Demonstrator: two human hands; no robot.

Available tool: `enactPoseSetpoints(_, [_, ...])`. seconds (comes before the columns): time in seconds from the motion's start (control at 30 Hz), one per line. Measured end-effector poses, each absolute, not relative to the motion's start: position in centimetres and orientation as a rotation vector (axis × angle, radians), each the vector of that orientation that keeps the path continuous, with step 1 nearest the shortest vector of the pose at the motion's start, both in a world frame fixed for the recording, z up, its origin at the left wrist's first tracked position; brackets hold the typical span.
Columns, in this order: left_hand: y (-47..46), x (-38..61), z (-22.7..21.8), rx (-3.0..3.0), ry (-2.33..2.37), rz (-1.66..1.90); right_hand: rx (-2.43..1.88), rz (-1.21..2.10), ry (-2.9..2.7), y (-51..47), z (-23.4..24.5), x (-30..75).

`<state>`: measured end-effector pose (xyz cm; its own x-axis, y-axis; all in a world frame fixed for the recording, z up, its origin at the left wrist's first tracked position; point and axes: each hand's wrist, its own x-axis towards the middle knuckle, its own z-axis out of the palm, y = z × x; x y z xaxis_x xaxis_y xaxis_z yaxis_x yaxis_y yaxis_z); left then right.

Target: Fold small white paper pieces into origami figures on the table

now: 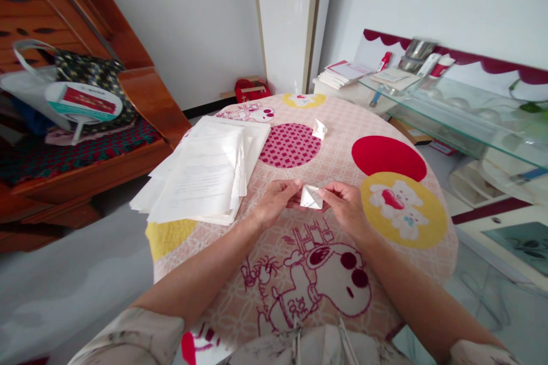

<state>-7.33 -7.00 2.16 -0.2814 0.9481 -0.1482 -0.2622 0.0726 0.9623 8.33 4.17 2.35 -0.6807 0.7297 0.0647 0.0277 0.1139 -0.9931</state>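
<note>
Paper folded into a small white square (311, 198) — likely light, crisp, easily creased, best held by its edges — sits pinched between left hand (276, 201) and right hand (346, 205) above the pink patterned tablecloth (336, 165).

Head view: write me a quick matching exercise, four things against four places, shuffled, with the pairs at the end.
1. Near folded paper
2. Paper stack
3. Hand fan
4. Far folded paper

A. at the rim of the pink checked circle
B. by the dark patterned bag
C. between left hand and right hand
D. on the tablecloth, beyond the left forearm

Pairs: 1-C, 2-D, 3-B, 4-A
</note>
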Motion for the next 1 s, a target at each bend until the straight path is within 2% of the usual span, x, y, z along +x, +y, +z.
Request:
enactPoseSetpoints(0.47, [-6.88,-7.27,2.28,0.710,1.360,1.416,-0.722,1.535,-1.823,3.85,1.86,8.02])
enactPoseSetpoints(0.73, [-7.02,-7.28,2.16,0.749,1.384,1.436,-0.744,1.777,-1.730,3.53,2.24,7.87])
enactPoseSetpoints(1.0, [-6.79,-7.17,1.89,0.780,1.407,1.461,-0.760,1.773,-1.748,3.76,2.47,7.91])
